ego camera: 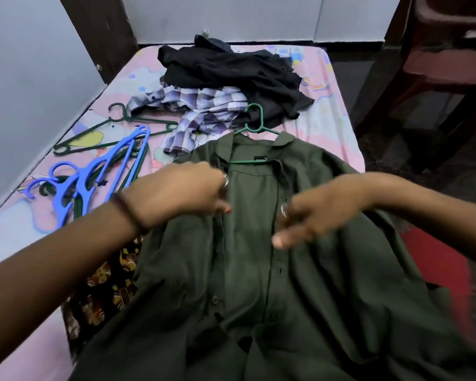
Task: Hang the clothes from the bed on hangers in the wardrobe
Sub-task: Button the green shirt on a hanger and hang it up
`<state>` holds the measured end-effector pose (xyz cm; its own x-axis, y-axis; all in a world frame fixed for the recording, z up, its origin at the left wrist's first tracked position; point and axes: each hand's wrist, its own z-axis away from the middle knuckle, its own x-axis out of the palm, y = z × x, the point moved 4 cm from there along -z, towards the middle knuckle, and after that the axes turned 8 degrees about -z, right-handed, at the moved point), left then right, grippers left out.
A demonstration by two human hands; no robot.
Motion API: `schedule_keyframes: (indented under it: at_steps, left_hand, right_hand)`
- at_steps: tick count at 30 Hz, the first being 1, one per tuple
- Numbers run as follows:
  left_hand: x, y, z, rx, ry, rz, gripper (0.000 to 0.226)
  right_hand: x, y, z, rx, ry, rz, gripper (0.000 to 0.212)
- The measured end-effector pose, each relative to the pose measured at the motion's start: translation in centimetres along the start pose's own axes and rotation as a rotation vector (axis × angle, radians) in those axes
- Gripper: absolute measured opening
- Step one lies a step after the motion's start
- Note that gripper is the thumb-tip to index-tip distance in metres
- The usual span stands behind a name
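Head view, one frame. Left hand (176, 193), centre-left of frame, knuckles up, fingers curled onto the left front edge of the olive shirt (248, 270), gripping the cloth. Right hand (313, 215), centre-right, fingers bent down onto the right front edge, thumb pointing toward frame bottom; it appears to pinch the fabric, some motion blur. Shirt lies front-up, unbuttoned, over lower centre of the bed (338, 127). One green hanger (254, 125) sits inside its collar, hook toward frame top.

Counts: 1 olive shirt; 1 checked garment (201, 111), centre; 1 black clothes heap (231, 70), upper centre. Loose hangers (94, 166) at left: blue and dark green ones overlapping, exact count cannot be told.
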<state>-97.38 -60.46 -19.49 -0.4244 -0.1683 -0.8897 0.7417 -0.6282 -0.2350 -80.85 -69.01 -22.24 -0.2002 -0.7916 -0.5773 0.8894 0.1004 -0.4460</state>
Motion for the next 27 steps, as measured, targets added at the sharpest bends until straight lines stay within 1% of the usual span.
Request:
schedule_keyframes:
  at_steps: [1, 2, 3, 6, 8, 9, 11, 13, 15, 16, 19, 21, 22, 24, 27]
  left_hand:
    - [0.5, -0.1, -3.0, 0.002, 0.037, 0.073, 0.032]
    - [1.4, -0.3, -5.9, -0.014, 0.055, 0.15, 0.03]
    - [2.5, -0.5, -8.4, -0.05, 0.063, 0.225, 0.028]
    - [5.8, -0.5, -13.8, -0.206, 0.128, 0.482, 0.024]
    - [7.9, -0.5, -15.5, -0.327, 0.212, 0.671, 0.023]
    - [8.8, -0.6, -16.2, -0.379, 0.243, 0.75, 0.022]
    - [10.1, -1.0, -17.1, -0.475, 0.295, 0.88, 0.02]
    - [10.7, -1.5, -17.8, -0.561, 0.333, 0.964, 0.017]
    - [10.8, -2.3, -18.8, -0.622, 0.366, 1.003, 0.025]
    - [10.7, -2.8, -19.4, -0.64, 0.387, 1.014, 0.03]
    - [10.2, -4.1, -21.1, -0.669, 0.402, 1.013, 0.049]
    - [9.7, -4.8, -22.2, -0.693, 0.346, 0.928, 0.062]
    - [9.5, -5.1, -22.6, -0.694, 0.32, 0.861, 0.064]
    - [9.1, -5.8, -23.5, -0.655, 0.275, 0.689, 0.061]
    - [8.6, -6.6, -25.0, -0.51, 0.212, 0.461, 0.049]
  right_hand:
    - [-3.2, -0.4, -1.7, 0.004, 0.092, -0.032, 0.054]
    - [-5.2, 1.3, -3.5, 0.028, 0.21, 0.009, 0.049]
    - [-6.8, 2.7, -4.7, 0.087, 0.348, -0.047, 0.044]
    - [-7.7, 8.6, -8.4, 0.182, 0.674, -0.242, 0.024]
    - [-8.2, 10.9, -9.8, 0.208, 0.921, -0.398, 0.017]
    - [-8.1, 11.5, -10.5, 0.227, 0.993, -0.461, 0.016]
    - [-7.5, 12.6, -12.6, 0.236, 1.046, -0.514, 0.019]
    - [-7.0, 13.0, -14.4, 0.24, 1.064, -0.459, 0.029]
    - [-7.0, 13.3, -15.8, 0.248, 1.076, -0.426, 0.041]
    - [-7.0, 13.4, -16.5, 0.247, 1.089, -0.413, 0.042]
    - [-6.7, 13.6, -18.4, 0.204, 1.149, -0.477, 0.03]
    - [-6.2, 13.8, -19.4, 0.168, 1.227, -0.626, 0.019]
    - [-5.9, 14.1, -19.7, 0.157, 1.274, -0.717, 0.014]
    - [-5.4, 14.8, -19.9, 0.156, 1.341, -0.867, 0.006]
    - [-4.9, 16.1, -20.4, 0.131, 1.325, -1.031, 0.006]
